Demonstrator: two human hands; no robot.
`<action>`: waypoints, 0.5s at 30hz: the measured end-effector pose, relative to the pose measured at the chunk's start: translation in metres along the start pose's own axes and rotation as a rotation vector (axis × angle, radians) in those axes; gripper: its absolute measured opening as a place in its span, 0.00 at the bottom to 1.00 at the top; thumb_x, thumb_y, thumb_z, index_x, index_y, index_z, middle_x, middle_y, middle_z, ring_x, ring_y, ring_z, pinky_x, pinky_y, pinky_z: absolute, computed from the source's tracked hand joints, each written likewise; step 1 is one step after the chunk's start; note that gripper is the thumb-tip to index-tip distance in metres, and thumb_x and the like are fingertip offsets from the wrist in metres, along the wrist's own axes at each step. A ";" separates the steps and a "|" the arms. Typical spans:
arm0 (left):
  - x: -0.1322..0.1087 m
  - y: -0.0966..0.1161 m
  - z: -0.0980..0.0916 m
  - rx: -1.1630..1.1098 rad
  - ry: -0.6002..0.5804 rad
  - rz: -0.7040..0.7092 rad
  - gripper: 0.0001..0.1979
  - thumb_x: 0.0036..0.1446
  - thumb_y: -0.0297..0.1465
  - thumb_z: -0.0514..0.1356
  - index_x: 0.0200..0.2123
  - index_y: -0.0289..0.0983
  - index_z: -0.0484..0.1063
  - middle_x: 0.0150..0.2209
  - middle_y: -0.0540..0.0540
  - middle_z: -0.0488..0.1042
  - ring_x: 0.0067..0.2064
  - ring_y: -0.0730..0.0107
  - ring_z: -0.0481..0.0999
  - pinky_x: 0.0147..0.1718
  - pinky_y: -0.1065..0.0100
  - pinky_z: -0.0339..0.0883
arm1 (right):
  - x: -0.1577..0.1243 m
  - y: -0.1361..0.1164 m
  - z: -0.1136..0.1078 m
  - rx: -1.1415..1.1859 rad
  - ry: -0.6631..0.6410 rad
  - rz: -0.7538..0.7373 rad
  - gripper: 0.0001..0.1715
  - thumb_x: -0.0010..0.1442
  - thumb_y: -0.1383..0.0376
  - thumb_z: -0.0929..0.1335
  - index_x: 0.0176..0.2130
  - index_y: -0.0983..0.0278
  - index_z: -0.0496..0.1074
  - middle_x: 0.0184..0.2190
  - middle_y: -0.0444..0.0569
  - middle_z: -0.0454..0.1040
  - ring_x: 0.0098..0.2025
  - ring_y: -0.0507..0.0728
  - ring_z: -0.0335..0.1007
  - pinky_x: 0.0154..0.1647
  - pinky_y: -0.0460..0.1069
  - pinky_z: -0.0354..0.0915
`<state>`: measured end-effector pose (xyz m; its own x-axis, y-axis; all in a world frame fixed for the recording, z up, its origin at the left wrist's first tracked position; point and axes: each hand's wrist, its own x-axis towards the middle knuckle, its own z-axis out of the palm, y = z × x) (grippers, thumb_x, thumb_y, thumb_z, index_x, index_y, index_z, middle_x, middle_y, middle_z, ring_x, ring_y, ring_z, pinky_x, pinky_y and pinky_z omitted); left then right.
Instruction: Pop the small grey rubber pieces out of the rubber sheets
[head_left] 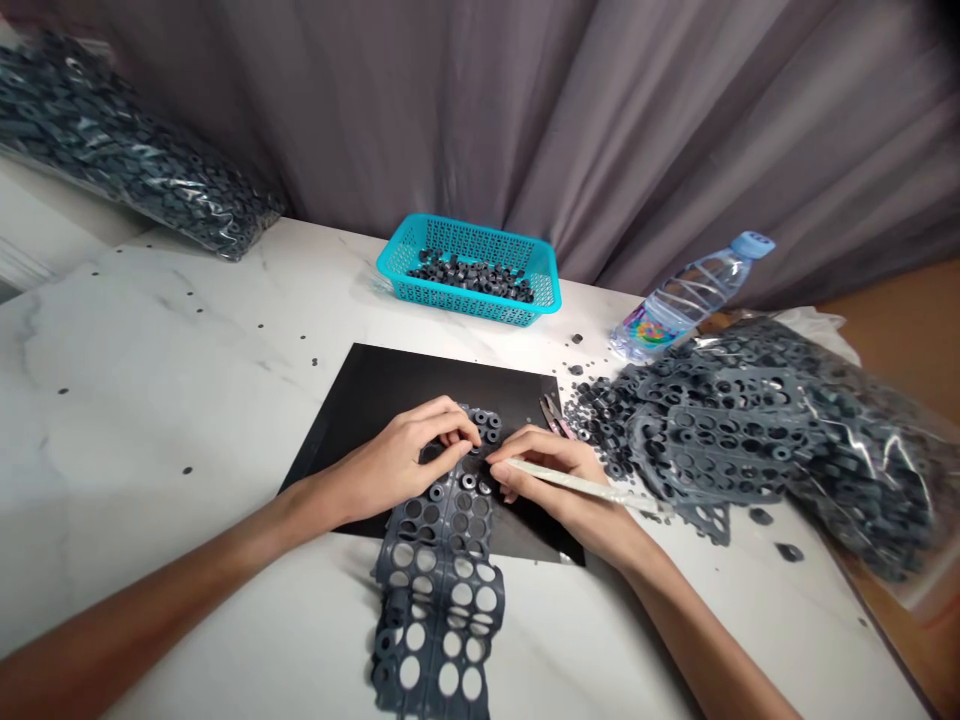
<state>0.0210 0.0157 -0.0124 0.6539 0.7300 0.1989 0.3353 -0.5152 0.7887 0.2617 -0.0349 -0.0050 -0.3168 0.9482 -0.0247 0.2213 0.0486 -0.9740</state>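
Grey strip under left hand, beside right hand with tool

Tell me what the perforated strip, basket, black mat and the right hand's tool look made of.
Perforated strip: dark grey, matte, likely rubber; it lies limp and wavy. Basket: teal moulded plastic, slightly glossy, lattice walls. Black mat: thin flat sheet, matte; plastic or card, can't tell. Slim tool in the right hand: pale, stiff, probably plastic-handled; tip hidden.
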 end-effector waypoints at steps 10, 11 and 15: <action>-0.001 -0.001 -0.006 0.091 -0.107 0.040 0.08 0.69 0.32 0.61 0.50 0.43 0.72 0.51 0.47 0.73 0.56 0.63 0.72 0.58 0.60 0.66 | 0.001 0.003 0.009 0.059 0.025 0.082 0.09 0.69 0.60 0.69 0.42 0.64 0.72 0.26 0.44 0.75 0.28 0.52 0.73 0.31 0.45 0.68; -0.001 -0.001 -0.006 0.094 -0.116 0.035 0.09 0.69 0.33 0.60 0.51 0.43 0.72 0.51 0.47 0.73 0.57 0.63 0.72 0.58 0.60 0.66 | 0.001 0.004 0.010 0.049 0.022 0.083 0.09 0.70 0.60 0.69 0.41 0.64 0.71 0.26 0.44 0.76 0.28 0.52 0.73 0.31 0.45 0.68; -0.002 -0.001 -0.007 0.096 -0.139 0.018 0.12 0.70 0.35 0.60 0.55 0.45 0.72 0.53 0.48 0.73 0.59 0.63 0.71 0.59 0.60 0.65 | 0.001 0.004 0.011 0.034 0.019 0.075 0.10 0.71 0.59 0.68 0.40 0.64 0.71 0.27 0.44 0.76 0.28 0.52 0.74 0.32 0.45 0.68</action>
<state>0.0146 0.0185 -0.0095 0.7456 0.6546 0.1251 0.3813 -0.5730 0.7254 0.2525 -0.0374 -0.0110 -0.2832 0.9544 -0.0944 0.2121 -0.0336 -0.9767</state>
